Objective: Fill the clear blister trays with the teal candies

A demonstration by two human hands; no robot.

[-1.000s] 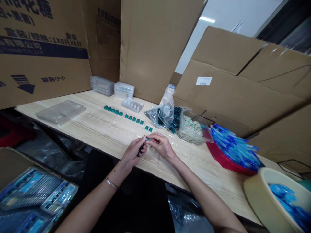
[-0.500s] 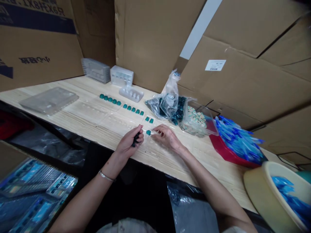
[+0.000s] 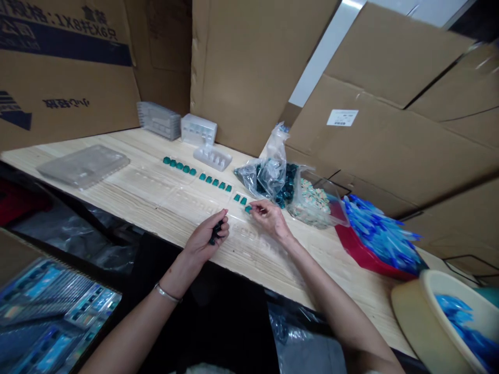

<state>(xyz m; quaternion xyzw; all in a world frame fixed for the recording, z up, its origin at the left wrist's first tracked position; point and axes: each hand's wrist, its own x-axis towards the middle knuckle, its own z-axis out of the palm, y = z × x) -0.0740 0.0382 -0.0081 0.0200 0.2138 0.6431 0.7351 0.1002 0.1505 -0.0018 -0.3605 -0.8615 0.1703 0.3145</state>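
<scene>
Near the middle of the frame, on a pale wood-grain table (image 3: 128,218), the person's left hand (image 3: 202,241) is curled with the fingers half closed, gripping a small dark cluster (image 3: 216,232) against the thumb side; what the cluster is cannot be told. The right hand (image 3: 271,219) is drawn in, its thumb and forefinger (image 3: 255,206) closing at a small teal plastic piece (image 3: 248,209), though whether they are pinching it cannot be told. Just left of that piece, a short line of matching teal pieces (image 3: 206,177) runs toward the upper left across a clear plastic blister tray (image 3: 195,205). To the right, a clear bag of dark teal pieces (image 3: 268,179) slumps beside a bag of beige pieces (image 3: 312,205). The teal pieces sit close together and are loose, so a careless fingertip could nudge them out of line. A slack left grip could drop the dark cluster, and a wide right-hand swing could snag the bags
</scene>
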